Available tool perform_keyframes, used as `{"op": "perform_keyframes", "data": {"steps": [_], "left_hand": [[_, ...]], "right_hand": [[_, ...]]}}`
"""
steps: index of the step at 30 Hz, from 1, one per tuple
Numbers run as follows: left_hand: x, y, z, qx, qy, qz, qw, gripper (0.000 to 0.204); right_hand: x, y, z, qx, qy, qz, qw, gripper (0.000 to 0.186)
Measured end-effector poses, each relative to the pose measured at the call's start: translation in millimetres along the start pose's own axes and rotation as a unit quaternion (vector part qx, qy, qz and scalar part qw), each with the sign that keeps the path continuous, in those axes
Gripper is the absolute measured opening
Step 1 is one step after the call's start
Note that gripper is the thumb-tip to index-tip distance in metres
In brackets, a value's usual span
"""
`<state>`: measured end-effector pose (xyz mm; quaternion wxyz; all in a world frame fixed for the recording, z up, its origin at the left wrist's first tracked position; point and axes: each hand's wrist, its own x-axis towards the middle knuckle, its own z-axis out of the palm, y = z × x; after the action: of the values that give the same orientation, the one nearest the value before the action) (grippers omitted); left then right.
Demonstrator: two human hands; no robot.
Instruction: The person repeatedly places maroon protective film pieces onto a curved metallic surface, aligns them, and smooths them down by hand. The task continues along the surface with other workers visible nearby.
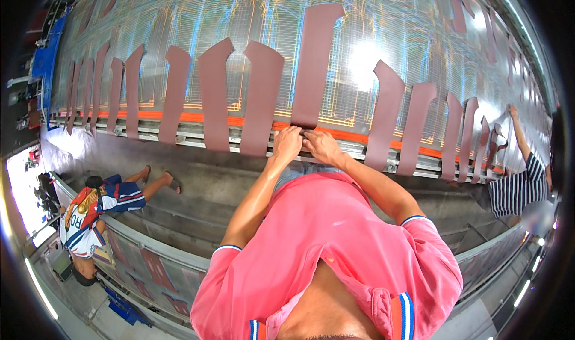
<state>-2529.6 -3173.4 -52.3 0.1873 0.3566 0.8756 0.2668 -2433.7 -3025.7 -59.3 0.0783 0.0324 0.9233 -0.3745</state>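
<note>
I watch two bare hands working side by side at the near edge of a long tabletop, a shiny surface with blue and orange lines running over it. The left hand and the right hand almost meet, fingers bent inward at the lower end of a tall maroon panel. That panel lies lengthwise away from the body, its angled tip reaching farther in than its neighbours. The fingertips are small and crowded from up here, so I cannot tell whether either grip is pinching the panel or only resting against its end.

I see an orange strip along the edge and a metal rail just outside it. A left neighbouring panel and a right neighbouring panel cross both, their lower ends past the strip. Far right, I have a co-worker in a striped top, one arm stretched onto the tabletop. Well off to the left is another person in a colourful jersey.
</note>
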Motion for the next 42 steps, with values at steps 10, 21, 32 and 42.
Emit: {"op": "perform_keyframes", "data": {"steps": [10,21,32,42], "left_hand": [[18,-49,-70,-0.098,0.195,-0.210,0.953,0.017],[45,-82,-88,-0.604,-0.113,-0.354,0.705,0.034],[201,-113,-148,-0.751,-0.141,-0.275,0.583,0.046],[376,-103,-204,-0.305,-0.338,-0.002,0.890,0.044]], "right_hand": [[-2,-13,1,-0.073,-0.053,0.115,0.989,0.040],[38,-98,20,0.479,0.264,0.352,0.759,0.043],[47,-158,-18,0.588,0.228,0.302,0.715,0.015],[92,-117,-34,0.538,0.249,0.328,0.735,0.015]]}}
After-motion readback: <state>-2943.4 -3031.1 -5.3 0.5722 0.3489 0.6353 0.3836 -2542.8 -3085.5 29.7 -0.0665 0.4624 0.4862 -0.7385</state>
